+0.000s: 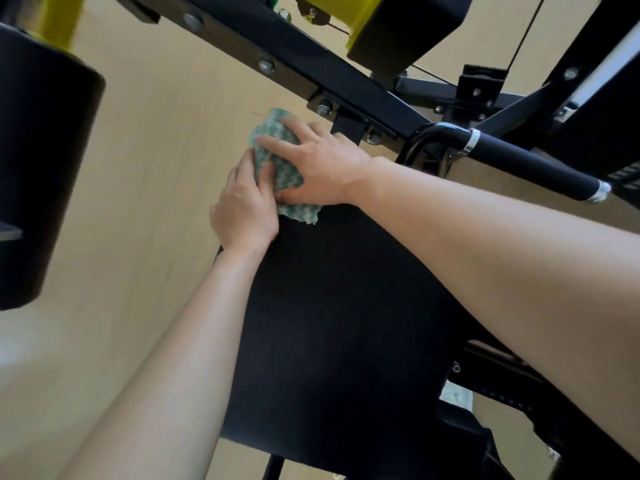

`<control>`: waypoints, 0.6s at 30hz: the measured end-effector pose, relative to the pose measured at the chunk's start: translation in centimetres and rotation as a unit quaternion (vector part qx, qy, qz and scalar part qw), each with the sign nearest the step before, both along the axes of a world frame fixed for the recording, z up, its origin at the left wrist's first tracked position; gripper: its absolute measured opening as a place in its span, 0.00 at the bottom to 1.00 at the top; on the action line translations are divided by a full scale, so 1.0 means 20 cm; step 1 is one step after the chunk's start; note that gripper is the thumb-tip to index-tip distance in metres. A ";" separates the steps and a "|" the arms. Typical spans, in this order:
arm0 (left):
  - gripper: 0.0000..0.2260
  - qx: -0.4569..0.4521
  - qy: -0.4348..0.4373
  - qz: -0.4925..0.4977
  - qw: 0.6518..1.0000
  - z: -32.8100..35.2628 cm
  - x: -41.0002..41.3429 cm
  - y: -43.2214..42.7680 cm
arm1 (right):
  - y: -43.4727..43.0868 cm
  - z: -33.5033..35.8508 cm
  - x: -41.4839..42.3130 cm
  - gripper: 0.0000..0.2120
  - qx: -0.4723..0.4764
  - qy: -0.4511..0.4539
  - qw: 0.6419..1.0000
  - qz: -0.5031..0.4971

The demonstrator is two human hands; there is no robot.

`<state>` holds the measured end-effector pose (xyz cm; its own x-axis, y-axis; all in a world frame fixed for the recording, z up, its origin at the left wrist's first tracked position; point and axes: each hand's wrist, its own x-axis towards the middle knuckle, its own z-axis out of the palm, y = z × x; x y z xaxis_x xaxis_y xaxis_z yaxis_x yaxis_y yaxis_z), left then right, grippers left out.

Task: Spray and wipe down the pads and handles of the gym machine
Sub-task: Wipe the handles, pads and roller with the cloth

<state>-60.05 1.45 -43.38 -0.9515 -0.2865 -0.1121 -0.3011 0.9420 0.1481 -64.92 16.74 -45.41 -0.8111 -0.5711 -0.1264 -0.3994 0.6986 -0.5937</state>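
Fingers [277, 142] of left hand [244, 211] and right hand [325, 168] grip green cloth [284, 174] at pad [329, 306] edge.

A pale tan floor [156, 161] is seen across the left and upper part of the view, marked with a faint wood-like grain in long streaks. It is lit softly and evenly. 1 brighter, washed-out patch [14, 344] is seen at the left edge. The same tan surface is glimpsed at the right edge and lower right. Much of it is blurred.
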 end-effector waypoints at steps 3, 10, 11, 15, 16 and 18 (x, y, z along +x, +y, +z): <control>0.23 0.012 -0.003 0.050 0.999 -0.02 0.09 -0.08 | -0.08 0.04 0.01 0.37 0.061 0.081 0.993 0.067; 0.23 -0.056 -0.032 0.070 0.995 0.01 0.45 -0.25 | -0.26 0.04 0.26 0.37 0.060 0.124 0.981 0.136; 0.23 -0.069 -0.037 0.074 0.994 0.01 0.50 -0.27 | -0.28 0.03 0.31 0.38 0.049 0.127 0.981 0.138; 0.23 -0.096 -0.043 0.129 0.986 0.06 0.64 -0.28 | -0.24 -0.04 0.57 0.45 -0.033 0.121 0.992 0.010; 0.25 -0.099 -0.026 0.121 0.987 0.08 0.64 -0.26 | -0.22 -0.06 0.65 0.46 -0.048 0.115 0.991 -0.050; 0.30 -0.087 0.004 0.067 0.994 0.11 0.59 -0.22 | -0.16 -0.12 0.81 0.46 -0.039 0.104 0.983 -0.146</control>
